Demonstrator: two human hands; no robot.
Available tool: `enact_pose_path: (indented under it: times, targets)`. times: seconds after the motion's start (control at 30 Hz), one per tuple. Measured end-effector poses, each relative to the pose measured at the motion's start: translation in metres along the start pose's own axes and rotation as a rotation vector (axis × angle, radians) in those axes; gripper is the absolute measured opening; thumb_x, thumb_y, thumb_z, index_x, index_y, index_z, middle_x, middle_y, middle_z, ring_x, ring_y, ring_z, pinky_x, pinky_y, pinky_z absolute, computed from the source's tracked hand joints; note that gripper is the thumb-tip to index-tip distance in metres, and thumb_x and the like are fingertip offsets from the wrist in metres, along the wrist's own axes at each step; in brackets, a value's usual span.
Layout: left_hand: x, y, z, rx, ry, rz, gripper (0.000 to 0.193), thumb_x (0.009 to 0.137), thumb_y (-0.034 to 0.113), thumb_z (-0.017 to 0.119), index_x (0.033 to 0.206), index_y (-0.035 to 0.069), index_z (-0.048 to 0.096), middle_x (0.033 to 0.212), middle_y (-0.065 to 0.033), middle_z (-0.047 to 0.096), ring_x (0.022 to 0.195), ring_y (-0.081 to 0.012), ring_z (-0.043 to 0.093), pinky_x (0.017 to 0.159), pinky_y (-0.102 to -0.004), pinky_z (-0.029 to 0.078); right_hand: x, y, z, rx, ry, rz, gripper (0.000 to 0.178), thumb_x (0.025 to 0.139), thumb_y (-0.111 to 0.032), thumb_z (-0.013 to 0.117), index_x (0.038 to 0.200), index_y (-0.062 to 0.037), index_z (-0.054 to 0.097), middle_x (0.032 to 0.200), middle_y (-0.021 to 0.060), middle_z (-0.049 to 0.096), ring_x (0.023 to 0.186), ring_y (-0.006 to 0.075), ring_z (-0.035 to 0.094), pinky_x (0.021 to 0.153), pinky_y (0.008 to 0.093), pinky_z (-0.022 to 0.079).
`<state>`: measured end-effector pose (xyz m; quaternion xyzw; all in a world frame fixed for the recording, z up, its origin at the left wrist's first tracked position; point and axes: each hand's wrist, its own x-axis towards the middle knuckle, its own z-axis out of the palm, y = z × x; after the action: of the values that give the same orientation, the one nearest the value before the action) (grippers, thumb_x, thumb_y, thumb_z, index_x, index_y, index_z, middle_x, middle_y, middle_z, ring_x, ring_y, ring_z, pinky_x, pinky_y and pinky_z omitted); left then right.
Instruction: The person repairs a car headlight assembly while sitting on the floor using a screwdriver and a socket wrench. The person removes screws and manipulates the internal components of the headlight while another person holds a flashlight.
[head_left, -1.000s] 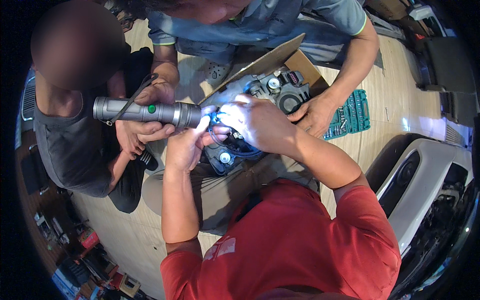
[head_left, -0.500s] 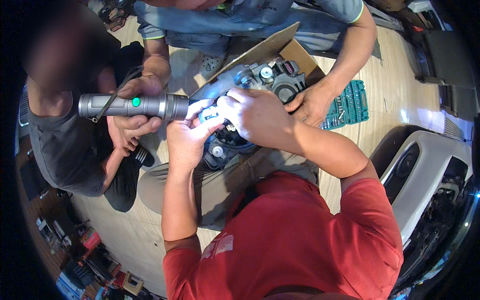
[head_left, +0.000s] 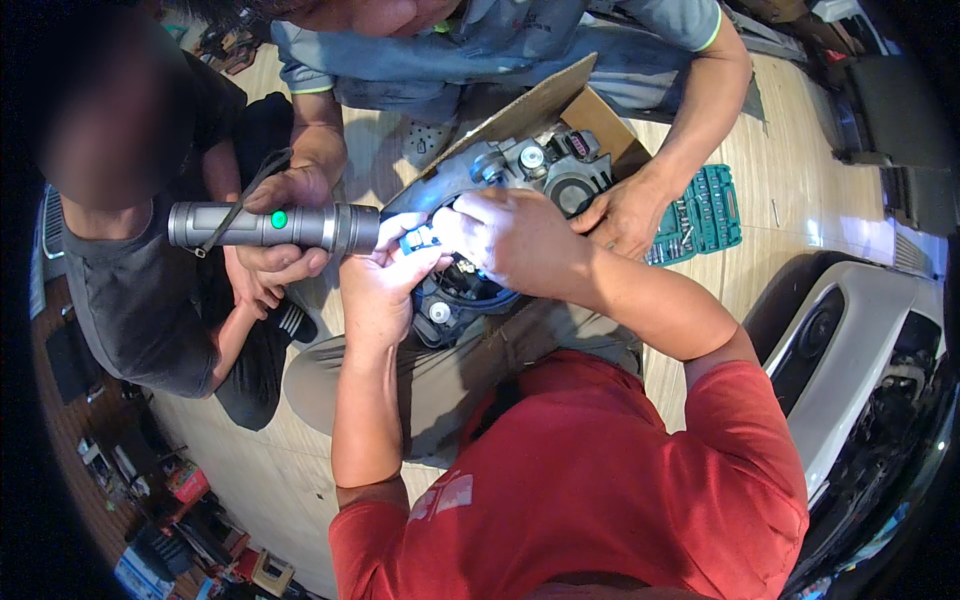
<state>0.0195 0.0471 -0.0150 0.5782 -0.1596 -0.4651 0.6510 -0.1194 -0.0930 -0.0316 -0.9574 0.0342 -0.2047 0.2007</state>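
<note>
My left hand (head_left: 378,300) is closed, thumb and fingers pinching a small blue-and-white part (head_left: 420,240) that glows under bright light. Its exact kind is hard to make out. Against the right end of that part, the bent fingers of my right hand (head_left: 515,240) are pressed together; what they grip is hidden by glare and the hand itself. Below both hands lies a dark car headlight housing (head_left: 437,312) with its round opening and wires showing. The upper portion of the housing rests in an open cardboard box (head_left: 540,95).
At the left a co-worker's hand holds a grey flashlight (head_left: 275,228) aimed at my fingers. Another hand (head_left: 630,215) of a co-worker steadies the housing. A green socket set case (head_left: 715,210) lies open on the floor. A silver car bumper (head_left: 850,350) stands at the right.
The flashlight has shifted slightly right and down. My right hand has turned a little at the small part, while my left hand keeps its pinch.
</note>
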Motion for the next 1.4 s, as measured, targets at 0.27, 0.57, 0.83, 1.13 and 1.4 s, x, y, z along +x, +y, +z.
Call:
enact_pose_path:
  times: [0.27,0.57,0.83,1.13,1.4]
  targets:
    - [-0.001,0.000,-0.004,0.059,0.012,-0.002,0.040,0.077,-0.010,0.069,0.116,-0.008,0.062,0.100,-0.0169,0.070,0.084,-0.0237,0.071,0.073,-0.0333,0.060,0.004,0.010,-0.001,0.030,0.007,-0.106,0.020,0.082,-0.015,0.061,0.101,-0.0101,0.065,0.093,0.0045,0.061,0.086,0.0221,0.064,0.069,0.0362,0.055]
    - [0.000,0.001,-0.003,0.019,-0.015,-0.008,0.034,0.080,-0.011,0.068,0.113,-0.010,0.061,0.100,-0.0162,0.069,0.083,-0.0217,0.071,0.074,-0.0315,0.060,0.005,0.015,-0.005,0.027,-0.030,-0.134,0.024,0.080,-0.011,0.060,0.103,-0.0100,0.064,0.098,0.0012,0.060,0.095,0.0184,0.059,0.075,0.0319,0.055]
    - [-0.002,0.004,-0.003,0.059,-0.017,-0.035,0.033,0.079,-0.014,0.066,0.111,-0.009,0.061,0.101,-0.0159,0.069,0.084,-0.0228,0.071,0.075,-0.0331,0.061,0.007,0.023,-0.008,0.226,0.030,-0.129,0.011,0.080,-0.010,0.060,0.090,-0.0108,0.064,0.090,0.0058,0.057,0.083,0.0239,0.063,0.073,0.0361,0.054]
    - [-0.002,-0.003,-0.002,0.042,0.020,0.047,0.036,0.079,-0.010,0.068,0.113,-0.003,0.060,0.099,-0.0151,0.069,0.083,-0.0239,0.071,0.075,-0.0356,0.061,0.003,0.010,-0.014,0.170,-0.141,0.031,0.029,0.084,-0.013,0.059,0.112,-0.0069,0.064,0.109,0.0053,0.063,0.100,0.0235,0.062,0.080,0.0362,0.055]
    - [-0.008,-0.004,-0.018,0.040,0.039,0.088,0.036,0.081,-0.013,0.063,0.114,-0.001,0.058,0.104,-0.0165,0.067,0.087,-0.0250,0.070,0.076,-0.0365,0.060,0.008,0.019,-0.013,0.388,0.150,0.180,0.023,0.088,-0.011,0.069,0.109,-0.0015,0.065,0.098,0.0102,0.069,0.079,0.0254,0.068,0.070,0.0372,0.055]
